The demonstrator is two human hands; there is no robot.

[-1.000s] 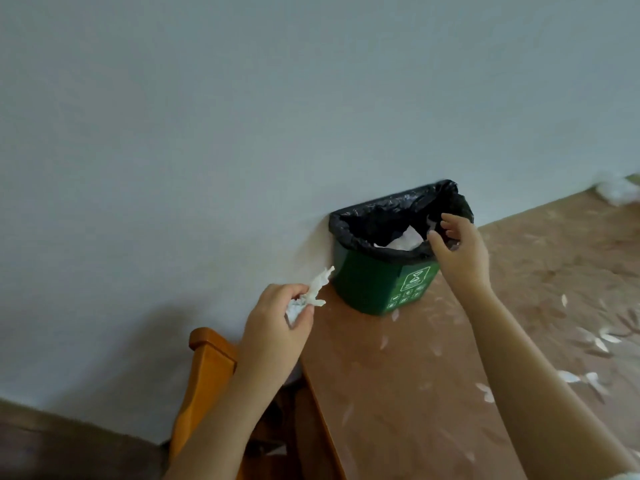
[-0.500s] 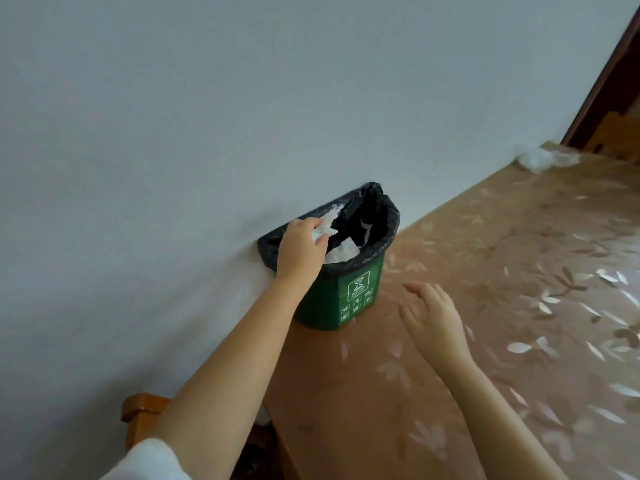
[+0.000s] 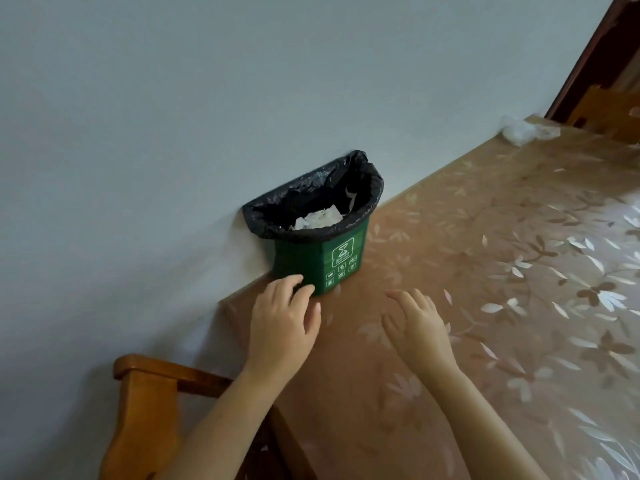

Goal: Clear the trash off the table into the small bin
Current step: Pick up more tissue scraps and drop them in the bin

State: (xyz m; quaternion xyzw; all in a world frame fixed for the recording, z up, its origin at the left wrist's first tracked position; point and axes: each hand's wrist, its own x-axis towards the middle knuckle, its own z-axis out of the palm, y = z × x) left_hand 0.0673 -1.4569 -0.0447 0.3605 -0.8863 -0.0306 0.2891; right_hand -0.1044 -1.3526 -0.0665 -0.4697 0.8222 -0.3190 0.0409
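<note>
A small green bin [image 3: 313, 263] with a black liner stands against the wall at the table's left corner. Crumpled white paper [image 3: 318, 218] lies inside it. My left hand [image 3: 282, 322] hovers just in front of the bin's lower left side, fingers spread and empty, fingertips close to the bin wall. My right hand [image 3: 415, 327] is over the table to the right of the left hand, also spread and holding nothing. A white crumpled wad [image 3: 519, 129] lies at the far end of the table by the wall.
The table [image 3: 485, 271] carries a tan cloth printed with flowers. A wooden chair back [image 3: 149, 393] stands at the table's left end, below my left arm. A dark door frame [image 3: 588, 57] and another wooden chair [image 3: 609, 112] are at the far right.
My left hand let the white paper go into the bin and drew back down to the bin's base. The right hand stayed over the table in front of the bin.
</note>
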